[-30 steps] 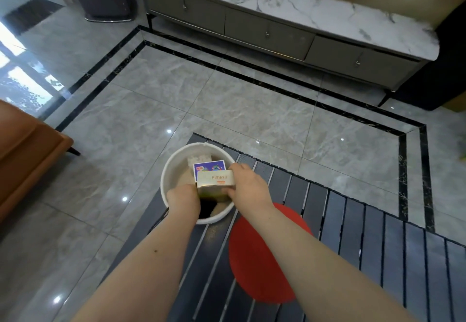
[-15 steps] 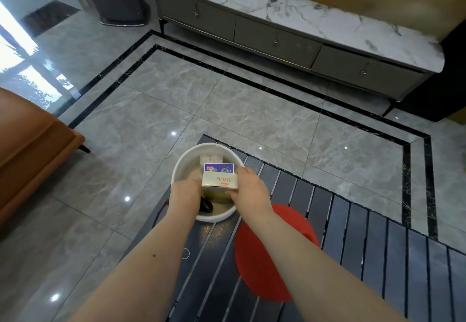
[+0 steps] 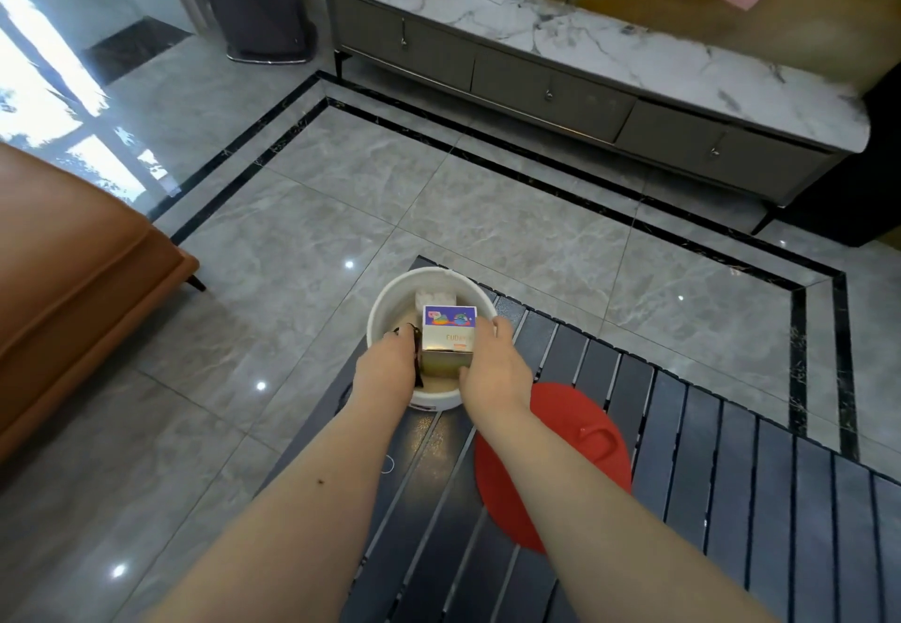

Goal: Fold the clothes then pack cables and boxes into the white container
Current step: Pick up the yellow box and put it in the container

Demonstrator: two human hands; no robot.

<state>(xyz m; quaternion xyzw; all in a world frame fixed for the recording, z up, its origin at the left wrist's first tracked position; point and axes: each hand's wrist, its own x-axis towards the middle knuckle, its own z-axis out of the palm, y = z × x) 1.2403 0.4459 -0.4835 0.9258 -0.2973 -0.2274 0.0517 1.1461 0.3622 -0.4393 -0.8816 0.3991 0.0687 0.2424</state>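
The white container (image 3: 390, 300) stands on the near-left corner of the dark slatted table (image 3: 731, 500). Inside it a gold box (image 3: 446, 347) stands upright, with a purple printed box (image 3: 448, 317) and a white box (image 3: 434, 294) behind it. My right hand (image 3: 492, 369) grips the gold box, thumb on its front and fingers on its right side. My left hand (image 3: 385, 369) reaches into the container's left side, its fingers curled down around a black cable (image 3: 417, 359) that runs between the hand and the gold box. The fingertips are hidden in the container.
A red round lid (image 3: 590, 447) lies on the table just right of my right forearm. An orange sofa (image 3: 73, 281) stands to the left on the tiled floor. A marble-topped drawer cabinet (image 3: 585, 81) runs along the far wall.
The gold box has gone lower into the container between my hands. The black cable now shows beside my left fingers. The view has tilted up.
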